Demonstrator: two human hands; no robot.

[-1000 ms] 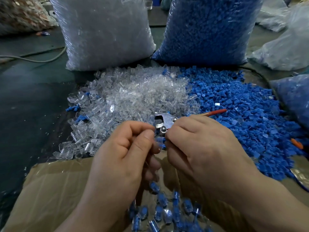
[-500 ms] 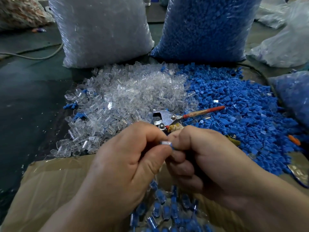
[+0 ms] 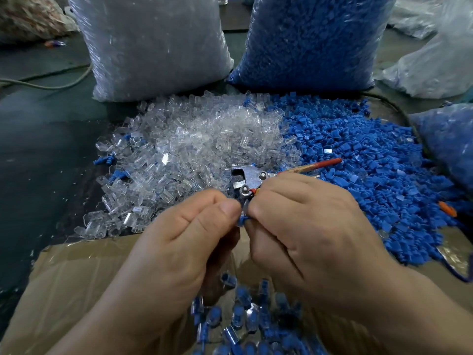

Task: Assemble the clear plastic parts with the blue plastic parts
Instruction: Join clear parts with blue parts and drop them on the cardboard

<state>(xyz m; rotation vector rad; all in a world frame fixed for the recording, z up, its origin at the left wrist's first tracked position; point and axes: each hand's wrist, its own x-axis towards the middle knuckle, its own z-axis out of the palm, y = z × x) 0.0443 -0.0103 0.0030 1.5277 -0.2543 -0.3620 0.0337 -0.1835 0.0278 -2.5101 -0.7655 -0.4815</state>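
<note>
Now a small blue-and-clear piece (image 3: 243, 219) is pinched over the cardboard box (image 3: 76, 272).

Nearest, assembled pieces (image 3: 243, 316) lie heaped in the box. Above them the left hand (image 3: 179, 242) and the right hand (image 3: 307, 226) meet with fingers curled, each thumb and forefinger gripping the small piece between them. Just beyond the knuckles is a metal tool (image 3: 252, 175) with a red handle, where the clear parts pile (image 3: 199, 144), left, touches the blue parts pile (image 3: 358, 160), right. Farthest stand a bag of clear parts (image 3: 153, 44) and a bag of blue parts (image 3: 312, 39).
</note>
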